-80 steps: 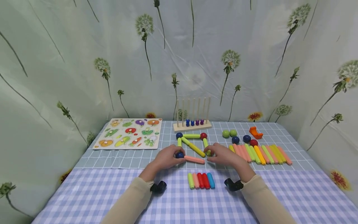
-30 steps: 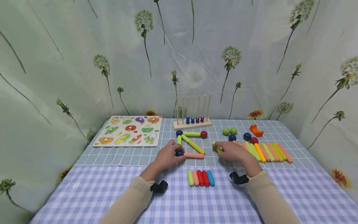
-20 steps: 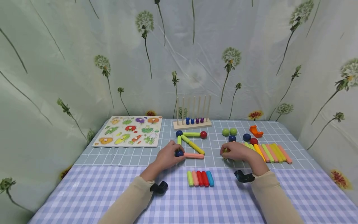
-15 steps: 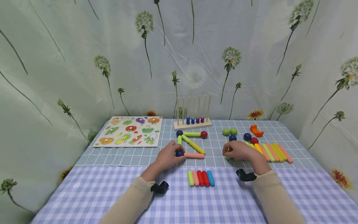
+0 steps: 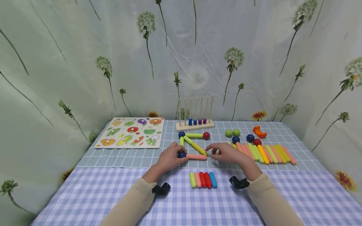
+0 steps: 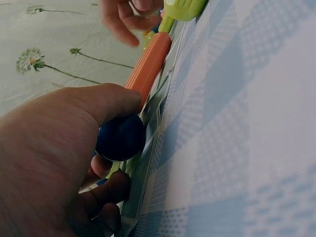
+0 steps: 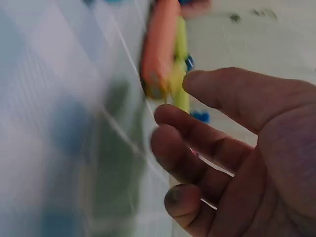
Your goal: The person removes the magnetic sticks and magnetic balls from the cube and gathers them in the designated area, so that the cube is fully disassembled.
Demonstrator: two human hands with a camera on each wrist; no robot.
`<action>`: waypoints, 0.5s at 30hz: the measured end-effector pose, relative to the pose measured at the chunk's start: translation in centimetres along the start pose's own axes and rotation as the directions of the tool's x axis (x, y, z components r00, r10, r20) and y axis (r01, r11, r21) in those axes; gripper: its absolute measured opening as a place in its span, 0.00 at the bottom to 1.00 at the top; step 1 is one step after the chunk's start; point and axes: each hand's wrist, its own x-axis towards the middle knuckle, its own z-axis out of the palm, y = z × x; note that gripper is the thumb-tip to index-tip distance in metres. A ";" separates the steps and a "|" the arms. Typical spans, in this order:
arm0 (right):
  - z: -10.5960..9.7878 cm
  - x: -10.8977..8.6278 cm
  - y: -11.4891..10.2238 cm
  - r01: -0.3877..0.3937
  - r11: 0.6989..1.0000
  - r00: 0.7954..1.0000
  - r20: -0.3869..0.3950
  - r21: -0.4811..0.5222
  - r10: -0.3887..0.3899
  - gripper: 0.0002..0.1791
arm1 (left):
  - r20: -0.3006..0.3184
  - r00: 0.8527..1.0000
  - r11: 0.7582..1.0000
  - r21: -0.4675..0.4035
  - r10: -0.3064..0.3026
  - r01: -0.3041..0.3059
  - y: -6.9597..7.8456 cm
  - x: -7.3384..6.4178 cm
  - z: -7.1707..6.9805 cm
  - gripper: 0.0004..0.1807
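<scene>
My left hand [image 5: 169,157] pinches a dark blue ball [image 6: 121,139] between thumb and fingers. A salmon-pink stick [image 5: 196,157] runs right from this ball, and my left thumb reaches its near end. Behind the ball a light green stick [image 5: 182,141] leads to another blue ball [image 5: 181,134]. From there a second light green stick [image 5: 194,135] extends to a red ball [image 5: 206,135]. A yellow stick [image 5: 199,148] slants across toward the pink stick's right end. My right hand [image 5: 229,153] hovers just right of these ends, its fingers loosely bent and holding nothing.
Several short sticks [image 5: 203,180] lie nearer me. At right is a row of coloured sticks [image 5: 263,154], with several balls [image 5: 236,140] and an orange curved piece [image 5: 259,132] behind. A vegetable puzzle board [image 5: 130,133] and a pegged wooden rack [image 5: 195,126] stand farther back.
My right hand carried the light green stick from the red ball's side to the row at right, let it go, and came back left without it. My left hand stays at the blue ball.
</scene>
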 end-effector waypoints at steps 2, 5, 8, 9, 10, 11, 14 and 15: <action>0.7 0.4 -0.7 0.019 1.000 0.999 0.036 0.007 -0.019 0.18 | -0.002 1.000 1.000 -0.005 0.007 -0.007 0.0 0.0 0.0 0.13; 1.5 0.7 -1.3 -0.015 1.000 0.999 0.051 0.007 0.014 0.19 | 0.002 1.000 1.000 -0.012 0.005 -0.005 0.0 0.0 0.0 0.13; 2.0 0.8 -1.6 -0.046 0.999 0.998 0.040 0.003 0.046 0.17 | 0.007 1.000 1.000 -0.019 -0.005 0.005 0.1 0.0 0.1 0.13; 2.1 0.8 -1.6 -0.050 0.999 0.998 0.036 0.001 0.050 0.16 | 0.007 1.000 1.000 -0.020 -0.010 0.010 0.1 0.0 0.1 0.13; 2.2 0.8 -1.7 -0.050 0.999 0.998 0.032 0.001 0.050 0.15 | 0.006 1.000 1.000 -0.019 -0.012 0.012 0.1 0.0 0.1 0.14; 2.2 0.8 -1.8 -0.051 0.999 0.998 0.030 -0.002 0.051 0.14 | 0.005 1.000 1.000 -0.021 -0.013 0.013 0.2 -0.1 0.1 0.14; 2.4 0.9 -2.0 -0.044 0.999 0.999 0.012 -0.031 0.044 0.10 | 0.003 1.000 1.000 -0.025 -0.005 0.005 0.4 -0.1 0.1 0.14; 2.4 0.9 -2.0 -0.047 0.998 0.999 0.008 -0.038 0.047 0.09 | 0.003 1.000 1.000 -0.025 -0.002 0.002 0.4 -0.1 0.1 0.14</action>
